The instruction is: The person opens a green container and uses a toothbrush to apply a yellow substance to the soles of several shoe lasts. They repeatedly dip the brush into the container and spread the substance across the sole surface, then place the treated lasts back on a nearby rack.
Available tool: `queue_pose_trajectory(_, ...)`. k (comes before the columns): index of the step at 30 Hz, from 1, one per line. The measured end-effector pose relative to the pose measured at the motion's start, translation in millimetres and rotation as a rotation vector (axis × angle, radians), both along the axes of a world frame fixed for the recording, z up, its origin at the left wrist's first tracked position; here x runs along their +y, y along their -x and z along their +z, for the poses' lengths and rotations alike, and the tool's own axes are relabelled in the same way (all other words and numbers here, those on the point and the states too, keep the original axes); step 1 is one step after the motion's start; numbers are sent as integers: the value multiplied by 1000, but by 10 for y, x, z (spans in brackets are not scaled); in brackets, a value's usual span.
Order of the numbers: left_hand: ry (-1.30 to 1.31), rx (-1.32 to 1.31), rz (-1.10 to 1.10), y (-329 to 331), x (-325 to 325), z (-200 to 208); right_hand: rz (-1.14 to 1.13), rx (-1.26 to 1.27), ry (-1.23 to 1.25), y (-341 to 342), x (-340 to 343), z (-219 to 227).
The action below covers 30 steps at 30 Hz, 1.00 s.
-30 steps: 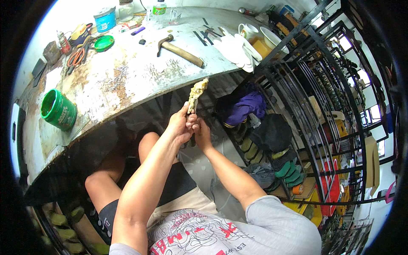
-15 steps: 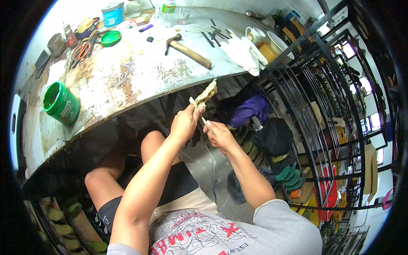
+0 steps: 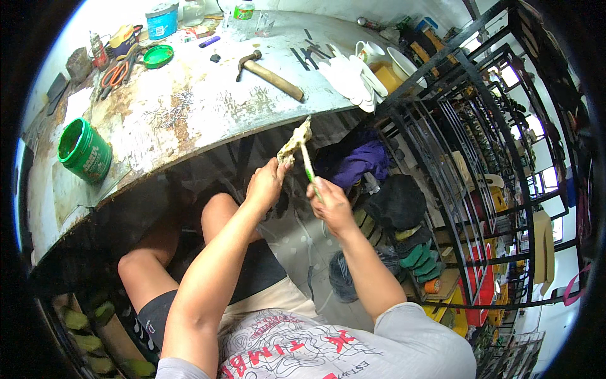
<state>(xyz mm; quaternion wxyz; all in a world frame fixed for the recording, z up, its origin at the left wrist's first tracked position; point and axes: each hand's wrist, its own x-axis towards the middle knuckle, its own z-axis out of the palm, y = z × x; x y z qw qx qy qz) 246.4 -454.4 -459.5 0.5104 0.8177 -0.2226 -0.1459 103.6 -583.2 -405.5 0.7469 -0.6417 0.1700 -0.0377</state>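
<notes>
Beyond the table's front edge, my left hand is closed on the lower end of a pale cream, lumpy, irregular piece; its kind is unclear. My right hand grips a slim stick-like tool, seemingly a brush, by its white-and-green handle. The tool's far end meets the upper part of the cream piece, and its tip is hidden there. Both hands are in the air over the dark space in front of the table.
On the worn table lie a hammer, an open green tub, its green lid, orange-handled scissors, scattered small nails and white flat pieces. A black metal rack stands at the right. Purple cloth lies below.
My right hand has moved slightly down and away from my left hand, baring more of the brush's handle. Its far end now reaches higher on the cream piece. The view has shifted a little.
</notes>
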Motion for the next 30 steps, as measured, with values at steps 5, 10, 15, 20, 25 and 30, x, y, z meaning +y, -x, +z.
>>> queue_pose_trajectory(5, 56, 52, -11, -87, 39, -55, -127, -109, 721, -412, 58, -801)
queue_pose_trajectory(10, 22, -10, -67, -192, 64, -121, -172, -57, 881, -309, -50, -1094)
queue_pose_trajectory(15, 44, -30, 2, -32, -57, -171, -168, 19, 916, -167, -155, -1021)
queue_pose_trajectory(20, -58, -14, -21, -89, -15, -112, -159, 71, 941, -238, -211, -1216)
queue_pose_trajectory(25, 2, -79, -17, -78, 64, 7, -73, 255, 1084, 6, -290, -1795)
queue_pose_trajectory(30, -31, -109, -30, -85, 125, 88, -50, 329, 904, 837, -252, -2520)
